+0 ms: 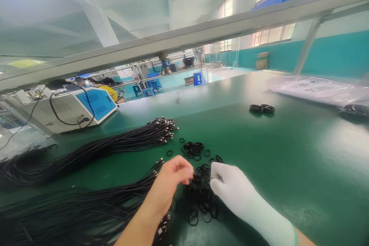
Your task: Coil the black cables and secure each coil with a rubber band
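Note:
My left hand (pixel 172 181) is bare and pinches a small black rubber band (pixel 196 177) over a pile of black rubber bands (pixel 201 201) on the green table (pixel 288 161). My right hand (pixel 232 187), in a white glove, grips the same band from the other side. More loose bands (pixel 192 148) lie scattered just beyond the hands. A bundle of black cables with metal connectors (pixel 135 140) stretches to the left, and a second cable bundle (pixel 95 203) runs under my left forearm.
Two coiled black cables (pixel 261 108) lie farther right on the table. Clear plastic bags (pixel 314 88) sit at the far right. A white and blue machine (pixel 75 109) stands at the back left. A grey frame bar (pixel 184 38) crosses overhead.

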{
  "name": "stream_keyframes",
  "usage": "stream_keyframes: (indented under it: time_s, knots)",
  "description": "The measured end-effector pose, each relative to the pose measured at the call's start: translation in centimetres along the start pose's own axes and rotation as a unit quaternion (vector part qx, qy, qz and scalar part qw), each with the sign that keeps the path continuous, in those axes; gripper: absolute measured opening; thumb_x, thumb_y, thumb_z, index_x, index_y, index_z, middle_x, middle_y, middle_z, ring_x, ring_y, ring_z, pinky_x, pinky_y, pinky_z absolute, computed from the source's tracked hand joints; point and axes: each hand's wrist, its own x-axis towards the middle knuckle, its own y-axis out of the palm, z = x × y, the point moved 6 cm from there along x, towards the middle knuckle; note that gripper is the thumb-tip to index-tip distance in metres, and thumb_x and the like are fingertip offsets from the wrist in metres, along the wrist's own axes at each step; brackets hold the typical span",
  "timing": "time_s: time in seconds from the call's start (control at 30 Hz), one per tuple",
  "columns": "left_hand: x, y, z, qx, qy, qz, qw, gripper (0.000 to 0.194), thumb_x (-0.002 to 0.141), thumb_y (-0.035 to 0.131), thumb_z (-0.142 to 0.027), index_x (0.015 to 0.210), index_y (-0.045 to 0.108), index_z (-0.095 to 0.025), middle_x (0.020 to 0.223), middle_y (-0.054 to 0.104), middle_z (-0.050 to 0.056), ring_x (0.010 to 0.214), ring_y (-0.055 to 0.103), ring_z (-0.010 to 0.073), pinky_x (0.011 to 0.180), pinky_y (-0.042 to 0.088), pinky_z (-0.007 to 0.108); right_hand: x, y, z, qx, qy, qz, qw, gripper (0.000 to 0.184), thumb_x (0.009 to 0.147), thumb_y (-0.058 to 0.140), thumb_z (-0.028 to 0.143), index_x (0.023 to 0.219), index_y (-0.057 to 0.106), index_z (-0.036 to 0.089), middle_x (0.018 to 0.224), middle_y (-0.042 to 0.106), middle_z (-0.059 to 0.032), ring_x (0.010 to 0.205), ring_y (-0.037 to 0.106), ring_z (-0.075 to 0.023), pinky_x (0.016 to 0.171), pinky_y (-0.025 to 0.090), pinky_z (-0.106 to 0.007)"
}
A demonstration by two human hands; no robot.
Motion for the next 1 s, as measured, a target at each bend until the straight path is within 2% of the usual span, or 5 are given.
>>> stream_keyframes:
  time_s: [0.13, 0.27, 0.53, 0.73, 1.0]
  knots:
    - [3.9, -0.9, -0.2, 0.289, 0.033, 0.0, 0.957, 0.012, 0.074, 0.054, -0.027, 0.08, 0.062, -0.02, 0.074, 0.063, 0.0, 0.067, 0.056, 0.0148, 0.062, 0.042, 0.026, 0.0, -0.4, 0.1, -0.063, 0.004, -0.017, 0.998, 0.009, 0.066, 0.04, 0.015, 0.059, 0.039, 0.02, 0.056, 0.048, 0.0029, 0.056, 0.043, -0.0145, 0.05, 0.023, -0.025]
    - [8.3, -0.9, -0.8, 0.37, 0.059, -0.086, 0.923, 0.009, 0.076, 0.052, -0.021, 0.077, 0.061, -0.023, 0.079, 0.061, 0.0, 0.077, 0.054, 0.0173, 0.069, 0.039, 0.028, 0.1, -0.3, -0.2, -0.058, 0.002, 0.004, 0.998, 0.022, 0.071, 0.039, 0.013, 0.079, 0.057, 0.024, 0.074, 0.063, 0.0006, 0.069, 0.055, -0.0186, 0.058, 0.033, -0.026]
    - [12.6, 3.1, -0.5, 0.416, 0.107, -0.039, 0.902, 0.015, 0.073, 0.055, -0.008, 0.072, 0.063, -0.021, 0.093, 0.057, 0.004, 0.1, 0.048, 0.0222, 0.09, 0.031, 0.036, 0.7, -1.6, -1.1, -0.03, 0.036, -0.057, 0.997, 0.035, 0.081, 0.036, 0.014, 0.108, 0.058, 0.024, 0.099, 0.065, -0.003, 0.087, 0.06, -0.022, 0.073, 0.042, -0.032]
    - [10.2, 1.3, -2.0, 0.294, 0.098, 0.014, 0.951, 0.009, 0.076, 0.051, -0.018, 0.076, 0.06, -0.018, 0.081, 0.06, 0.002, 0.079, 0.055, 0.017, 0.074, 0.041, 0.029, 0.7, -2.4, -1.5, 0.094, 0.03, -0.119, 0.988, 0.028, 0.083, 0.039, 0.023, 0.1, 0.061, 0.024, 0.091, 0.065, -0.001, 0.082, 0.06, -0.0192, 0.074, 0.043, -0.03]
    - [4.5, 3.7, -1.2, 0.126, 0.037, 0.066, 0.989, 0.008, 0.071, 0.051, -0.021, 0.073, 0.058, -0.016, 0.067, 0.058, -0.001, 0.06, 0.051, 0.0114, 0.056, 0.04, 0.021, 1.1, -1.0, -1.5, 0.321, 0.036, -0.056, 0.945, 0.012, 0.069, 0.05, 0.028, 0.067, 0.056, 0.018, 0.056, 0.056, 0.0027, 0.041, 0.043, -0.0092, 0.045, 0.033, -0.023]
